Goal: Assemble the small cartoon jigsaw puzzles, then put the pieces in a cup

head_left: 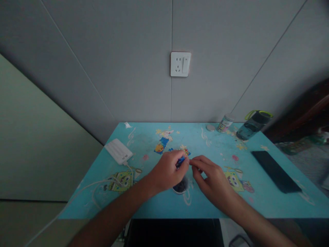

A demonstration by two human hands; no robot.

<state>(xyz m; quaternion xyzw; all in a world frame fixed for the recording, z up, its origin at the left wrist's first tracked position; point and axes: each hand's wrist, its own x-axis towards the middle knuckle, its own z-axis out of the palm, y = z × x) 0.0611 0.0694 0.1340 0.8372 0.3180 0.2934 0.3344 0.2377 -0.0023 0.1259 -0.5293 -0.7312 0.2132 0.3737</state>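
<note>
Two hands meeting over mid-desk (154, 209), fingertips nearly touching. Far left on the blue cartoon-printed top: power bank (118, 151), flat, set back out of the way, its cable (102, 183) trailing toward the near edge and off the desk. Left hand (167, 173) curled shut, pinching a small blue piece (181, 160) between thumb and forefinger, held up just off the surface, probably so the other hand can get at it. Directly below, partly hidden under the left hand: small dark dish (180, 187) on the desk, contents too dim to make out; seemingly kept close beneath the hands to catch or supply small parts. Right hand (212, 178) half closed, thumb and forefinger drawn together toward the blue piece; whether anything sits between those fingertips, cannot tell. Farther right, at the back edge near the wall: round cap (210, 128), small printed can (224, 124), then a bottle (253, 124) with a green loop, all parked well apart from the hands. Right side of the desk: phone (275, 171), dark, lying flat, clear of the work. Above, on the wall: socket (180, 64), nothing plugged in.
</note>
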